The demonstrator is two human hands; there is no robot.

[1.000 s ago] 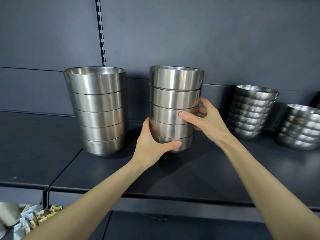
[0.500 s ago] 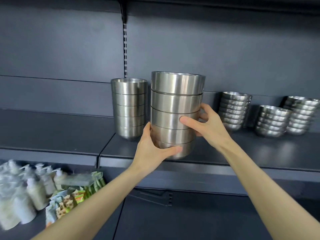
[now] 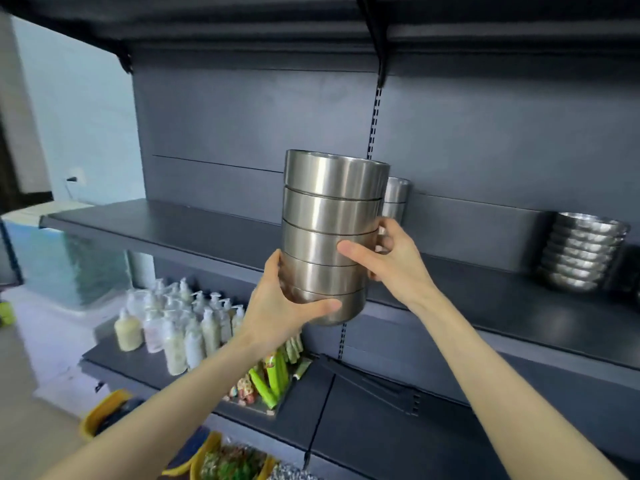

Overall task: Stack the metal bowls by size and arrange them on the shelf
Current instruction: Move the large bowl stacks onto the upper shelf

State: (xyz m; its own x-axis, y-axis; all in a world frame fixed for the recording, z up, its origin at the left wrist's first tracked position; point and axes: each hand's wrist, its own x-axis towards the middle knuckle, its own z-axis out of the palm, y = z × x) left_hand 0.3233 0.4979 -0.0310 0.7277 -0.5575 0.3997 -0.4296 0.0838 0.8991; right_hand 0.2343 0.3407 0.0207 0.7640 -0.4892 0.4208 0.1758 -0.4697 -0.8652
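A tall stack of several straight-sided metal bowls (image 3: 332, 216) hangs in the air in front of the dark shelf (image 3: 180, 226). My left hand (image 3: 280, 310) grips its lowest bowls from the left, thumb across the bottom one. My right hand (image 3: 391, 261) holds the stack's right side at mid height. Behind it a second stack of the same bowls (image 3: 396, 199) stands on the shelf, mostly hidden. A stack of rounder, smaller bowls (image 3: 581, 252) stands at the far right of the shelf.
The shelf's left half is bare. On the lower shelf (image 3: 114, 362) stand several pump bottles (image 3: 180, 327) and colourful packets (image 3: 270, 379). Yellow bins (image 3: 104, 408) sit below. An upper shelf (image 3: 242, 22) overhangs everything.
Both hands have lifted the stack off the shelf and carried it out and leftward. The view has swung left, so the other tall stack now lies behind the held one.
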